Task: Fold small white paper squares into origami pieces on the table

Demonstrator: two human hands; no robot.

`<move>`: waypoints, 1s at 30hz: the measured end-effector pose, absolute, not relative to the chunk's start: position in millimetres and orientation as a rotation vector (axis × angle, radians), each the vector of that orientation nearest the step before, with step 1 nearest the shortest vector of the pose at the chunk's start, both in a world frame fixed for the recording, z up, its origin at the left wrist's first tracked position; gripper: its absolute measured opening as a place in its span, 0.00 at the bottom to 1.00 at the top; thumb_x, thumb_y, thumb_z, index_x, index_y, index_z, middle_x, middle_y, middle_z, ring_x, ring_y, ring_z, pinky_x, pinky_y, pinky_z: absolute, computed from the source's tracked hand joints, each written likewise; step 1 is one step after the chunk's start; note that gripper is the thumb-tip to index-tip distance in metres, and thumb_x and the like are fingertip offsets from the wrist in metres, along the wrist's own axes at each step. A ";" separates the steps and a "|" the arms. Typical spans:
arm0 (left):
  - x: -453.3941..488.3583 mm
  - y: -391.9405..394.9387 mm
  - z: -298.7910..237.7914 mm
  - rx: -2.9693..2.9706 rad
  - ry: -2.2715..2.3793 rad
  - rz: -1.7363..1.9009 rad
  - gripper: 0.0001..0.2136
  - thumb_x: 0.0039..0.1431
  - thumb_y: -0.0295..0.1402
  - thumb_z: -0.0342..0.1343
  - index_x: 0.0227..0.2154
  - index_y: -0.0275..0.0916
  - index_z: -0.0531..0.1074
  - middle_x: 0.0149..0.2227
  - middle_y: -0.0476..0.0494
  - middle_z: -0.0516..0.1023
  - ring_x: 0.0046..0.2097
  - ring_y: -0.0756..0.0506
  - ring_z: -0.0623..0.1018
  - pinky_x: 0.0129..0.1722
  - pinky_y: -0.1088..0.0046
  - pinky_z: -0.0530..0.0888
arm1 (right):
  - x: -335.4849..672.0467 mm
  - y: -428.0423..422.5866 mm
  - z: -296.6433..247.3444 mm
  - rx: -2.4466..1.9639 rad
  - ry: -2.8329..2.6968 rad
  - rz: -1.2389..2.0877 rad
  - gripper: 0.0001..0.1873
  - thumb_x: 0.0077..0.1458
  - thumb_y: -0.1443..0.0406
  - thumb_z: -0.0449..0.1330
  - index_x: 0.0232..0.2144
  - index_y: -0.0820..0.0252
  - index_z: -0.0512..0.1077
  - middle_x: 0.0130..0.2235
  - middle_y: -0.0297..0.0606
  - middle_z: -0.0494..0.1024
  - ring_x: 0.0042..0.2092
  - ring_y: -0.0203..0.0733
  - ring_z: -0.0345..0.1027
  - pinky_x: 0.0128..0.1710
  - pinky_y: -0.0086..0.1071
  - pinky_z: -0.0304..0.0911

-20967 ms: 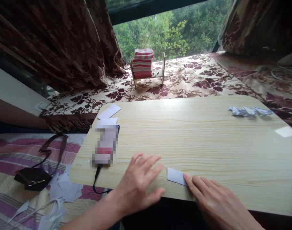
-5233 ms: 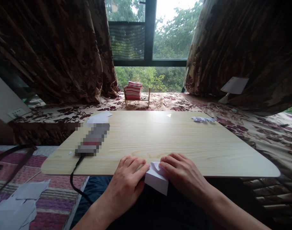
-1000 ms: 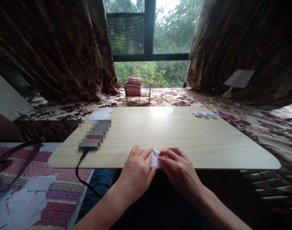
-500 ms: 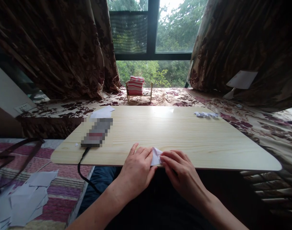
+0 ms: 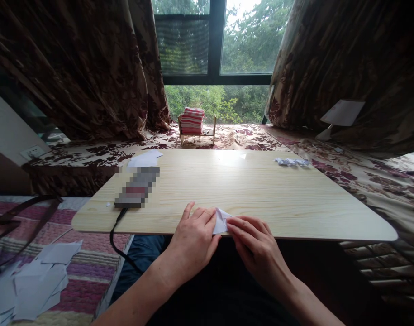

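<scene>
A small folded piece of white paper (image 5: 221, 221) lies at the near edge of the pale wooden table (image 5: 261, 194), between my two hands. My left hand (image 5: 197, 233) presses its left side, fingers on top and thumb at the table's edge. On the other side, my right hand (image 5: 252, 235) has its fingers closed together on the paper's right edge. Parts of the paper are hidden under the fingers of both hands.
White sheets (image 5: 145, 158) lie at the table's far left, behind a blurred dark object (image 5: 137, 188) with a black cable. Folded paper pieces (image 5: 291, 162) sit far right. More paper (image 5: 40, 280) is spread on the striped bed cover. A small rack holds striped cloths (image 5: 192, 121) by the window.
The fingers of my right hand have shifted slightly over the paper's right edge. My left hand stays almost in place on the paper.
</scene>
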State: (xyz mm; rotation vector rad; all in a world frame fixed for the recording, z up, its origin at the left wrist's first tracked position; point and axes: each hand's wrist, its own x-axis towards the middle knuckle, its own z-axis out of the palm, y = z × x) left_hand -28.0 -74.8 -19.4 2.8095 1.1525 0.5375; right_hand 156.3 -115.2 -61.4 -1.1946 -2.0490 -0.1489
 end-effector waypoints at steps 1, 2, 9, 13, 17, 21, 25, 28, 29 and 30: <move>-28.1 -74.8 -19.4 2.808 1.151 0.534 0.16 0.58 0.31 0.51 0.50 0.36 0.68 0.54 0.39 0.71 0.53 0.41 0.69 0.61 0.51 0.53 | 155.9 -115.3 -62.5 -1.190 -2.041 -0.153 0.18 0.58 0.72 0.53 0.50 0.55 0.70 0.47 0.41 0.77 0.49 0.46 0.66 0.45 0.43 0.63; -28.2 -74.8 -19.5 2.808 1.150 0.531 0.16 0.58 0.31 0.51 0.50 0.36 0.68 0.54 0.39 0.71 0.53 0.41 0.69 0.61 0.51 0.53 | 155.5 -115.5 -63.6 -1.186 -2.032 -0.157 0.18 0.58 0.73 0.53 0.50 0.55 0.70 0.48 0.41 0.77 0.49 0.46 0.66 0.46 0.43 0.63; -28.9 -74.1 -20.7 2.822 1.140 0.544 0.17 0.59 0.31 0.50 0.51 0.36 0.67 0.53 0.39 0.71 0.53 0.40 0.69 0.61 0.51 0.53 | 152.9 -116.4 -65.7 -1.185 -1.994 -0.186 0.17 0.58 0.73 0.53 0.49 0.58 0.70 0.47 0.43 0.77 0.49 0.46 0.67 0.46 0.42 0.63; -29.5 -74.5 -20.6 2.835 1.132 0.548 0.17 0.59 0.30 0.50 0.51 0.37 0.68 0.53 0.38 0.72 0.53 0.40 0.69 0.60 0.51 0.54 | 153.3 -116.0 -63.1 -1.184 -2.007 -0.191 0.17 0.58 0.72 0.53 0.48 0.56 0.71 0.46 0.41 0.78 0.48 0.46 0.68 0.45 0.42 0.64; -30.1 -74.6 -20.5 2.838 1.127 0.543 0.16 0.59 0.31 0.50 0.51 0.37 0.67 0.52 0.39 0.72 0.53 0.41 0.69 0.61 0.51 0.53 | 154.6 -115.4 -59.3 -1.172 -2.016 -0.156 0.15 0.58 0.72 0.54 0.45 0.56 0.72 0.46 0.40 0.78 0.48 0.46 0.67 0.45 0.41 0.63; -30.1 -74.5 -19.6 2.828 1.128 0.502 0.16 0.60 0.31 0.49 0.51 0.36 0.67 0.53 0.40 0.71 0.54 0.41 0.68 0.61 0.51 0.51 | 152.5 -114.2 -52.5 -1.176 -2.045 -0.151 0.14 0.57 0.72 0.54 0.44 0.56 0.72 0.44 0.39 0.78 0.46 0.45 0.67 0.46 0.42 0.60; -30.5 -74.4 -19.0 2.815 1.132 0.493 0.16 0.60 0.31 0.49 0.50 0.36 0.67 0.53 0.41 0.72 0.54 0.41 0.68 0.62 0.50 0.50 | 148.6 -112.1 -45.6 -1.221 -2.139 -0.174 0.16 0.58 0.71 0.53 0.47 0.54 0.72 0.41 0.40 0.77 0.44 0.45 0.66 0.45 0.42 0.59; -31.4 -74.3 -18.9 2.807 1.119 0.496 0.16 0.61 0.31 0.47 0.51 0.37 0.66 0.53 0.41 0.71 0.55 0.41 0.67 0.62 0.50 0.50 | 148.2 -111.2 -43.2 -1.220 -2.179 -0.178 0.15 0.59 0.70 0.53 0.46 0.53 0.72 0.40 0.41 0.76 0.43 0.45 0.65 0.45 0.42 0.58; -31.7 -74.3 -18.9 2.806 1.114 0.494 0.16 0.61 0.31 0.47 0.51 0.36 0.66 0.53 0.41 0.71 0.55 0.41 0.67 0.62 0.50 0.50 | 148.5 -111.1 -43.0 -1.217 -2.179 -0.178 0.15 0.59 0.70 0.53 0.46 0.53 0.72 0.40 0.41 0.76 0.43 0.45 0.65 0.45 0.42 0.58; -32.1 -74.2 -18.9 2.806 1.109 0.490 0.16 0.61 0.31 0.46 0.51 0.36 0.66 0.53 0.41 0.71 0.55 0.41 0.67 0.62 0.50 0.49 | 149.0 -111.1 -43.1 -1.212 -2.177 -0.180 0.15 0.58 0.70 0.54 0.46 0.53 0.73 0.40 0.41 0.76 0.43 0.45 0.65 0.45 0.42 0.57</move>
